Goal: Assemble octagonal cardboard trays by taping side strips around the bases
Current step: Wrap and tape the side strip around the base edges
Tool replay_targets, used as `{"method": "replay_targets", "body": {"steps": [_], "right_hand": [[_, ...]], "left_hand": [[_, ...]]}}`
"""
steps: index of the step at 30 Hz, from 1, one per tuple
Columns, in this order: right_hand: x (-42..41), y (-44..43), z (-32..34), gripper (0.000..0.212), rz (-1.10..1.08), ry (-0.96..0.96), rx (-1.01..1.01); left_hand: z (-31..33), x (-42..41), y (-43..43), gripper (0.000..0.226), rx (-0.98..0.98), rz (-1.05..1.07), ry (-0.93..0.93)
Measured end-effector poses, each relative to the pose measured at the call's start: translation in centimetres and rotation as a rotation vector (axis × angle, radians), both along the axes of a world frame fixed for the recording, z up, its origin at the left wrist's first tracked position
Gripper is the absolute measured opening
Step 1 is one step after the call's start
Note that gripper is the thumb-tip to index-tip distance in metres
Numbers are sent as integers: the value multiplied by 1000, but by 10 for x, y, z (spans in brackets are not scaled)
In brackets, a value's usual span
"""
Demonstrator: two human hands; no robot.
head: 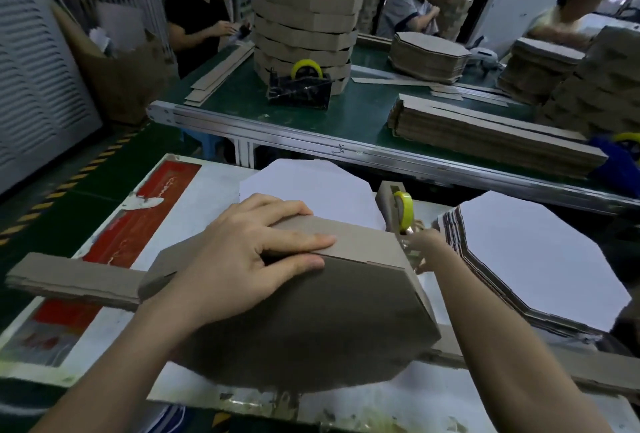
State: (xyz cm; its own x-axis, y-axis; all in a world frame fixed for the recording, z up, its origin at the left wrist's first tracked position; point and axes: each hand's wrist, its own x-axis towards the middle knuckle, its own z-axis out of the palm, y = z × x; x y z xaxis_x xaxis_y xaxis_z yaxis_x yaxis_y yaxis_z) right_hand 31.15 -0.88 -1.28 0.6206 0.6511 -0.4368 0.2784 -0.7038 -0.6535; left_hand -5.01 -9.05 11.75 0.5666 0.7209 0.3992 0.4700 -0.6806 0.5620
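A brown octagonal cardboard base (311, 321) lies upside down on my white work table (104, 328), with a brown side strip (360, 242) folded along its far edge. My left hand (249, 259) lies flat over that corner, fingers straight, pressing strip and base together. My right hand (424, 245) reaches past the tray's right corner to the yellow tape roll (403, 211) in its cardboard holder; its fingers are blurred and partly hidden, seemingly at the tape end. The strip's loose tail (69, 280) sticks out to the left.
A white-faced octagon (311, 186) lies behind the tray, and a stack of white-faced bases (540, 259) sits at the right. Beyond a metal rail, the green table (367, 110) holds stacked finished trays (304, 27), a tape dispenser (301, 86) and strip piles (485, 141). Three people work at the back.
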Motion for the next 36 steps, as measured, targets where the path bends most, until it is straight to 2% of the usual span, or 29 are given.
{"method": "replay_targets", "body": {"steps": [3, 8, 10, 12, 15, 16, 20, 23, 26, 29, 36], "right_hand": [[8, 13, -10, 15, 27, -83, -152], [22, 31, -22, 15, 29, -117, -164], [27, 36, -22, 7, -26, 21, -107], [31, 38, -19, 10, -86, 170, -18], [33, 29, -18, 6, -213, 233, 94], [34, 26, -22, 9, -235, 253, 138], [36, 7, -43, 43, -313, 340, 238], [35, -13, -62, 35, -374, 306, 310], [31, -34, -80, 11, -391, 264, 329], [33, -40, -87, 20, -363, 258, 359], [40, -44, -87, 17, -370, 225, 342]], "left_hand": [[-1, 6, 5, 34, 7, 23, -8], [-1, 16, 12, 31, 16, 41, -11], [-1, 18, 13, 31, 15, 45, -10], [-1, 20, 13, 31, 8, 50, -1], [0, 22, 12, 32, 16, 60, -3], [0, 22, 12, 32, 15, 65, -5], [1, 23, 10, 34, 10, 78, 1], [1, 20, 11, 37, -7, 82, -1], [0, 19, 11, 36, -7, 83, -8], [-1, 16, 12, 35, -2, 82, -14], [-6, 8, 14, 32, -21, 88, -42]]}}
